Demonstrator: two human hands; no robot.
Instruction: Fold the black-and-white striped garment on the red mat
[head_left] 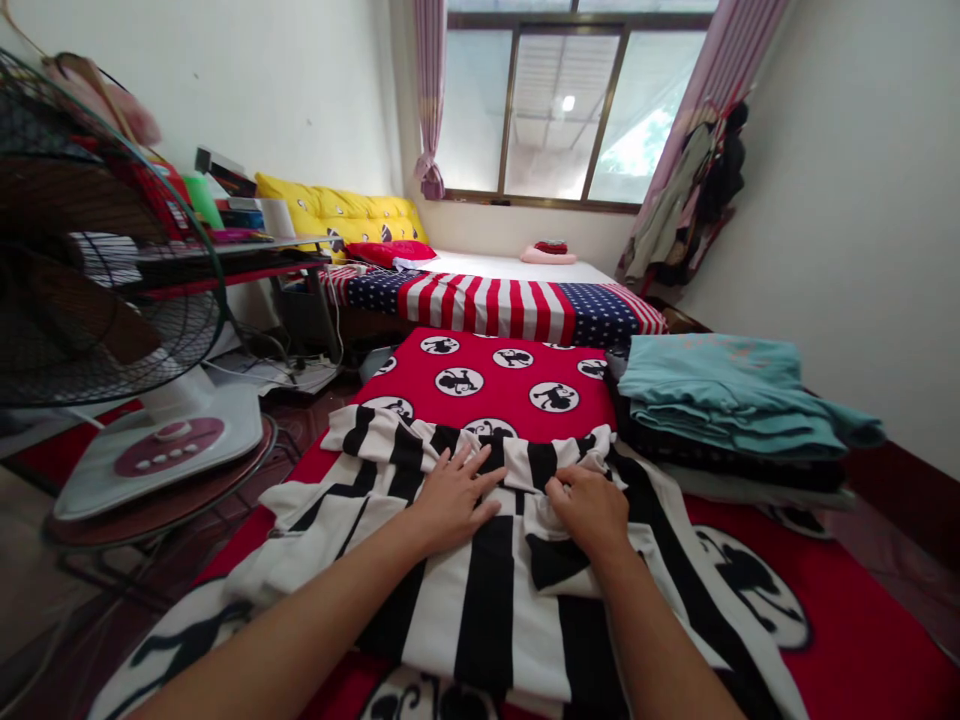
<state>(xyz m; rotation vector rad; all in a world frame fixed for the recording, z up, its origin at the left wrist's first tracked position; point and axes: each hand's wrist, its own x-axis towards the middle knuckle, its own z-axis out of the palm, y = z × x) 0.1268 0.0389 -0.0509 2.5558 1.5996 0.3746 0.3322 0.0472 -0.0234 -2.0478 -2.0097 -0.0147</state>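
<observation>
Small white-walled bedroom, daylight.
A wide window (574,105) with pink curtains (430,95) lights a bed (517,268); a standing fan (97,240) sits left beside a cluttered shelf (232,255).

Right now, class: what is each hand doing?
Left hand: open, flat on the black-and-white striped cloth garment.
Right hand: closed, pinching that garment.
</observation>
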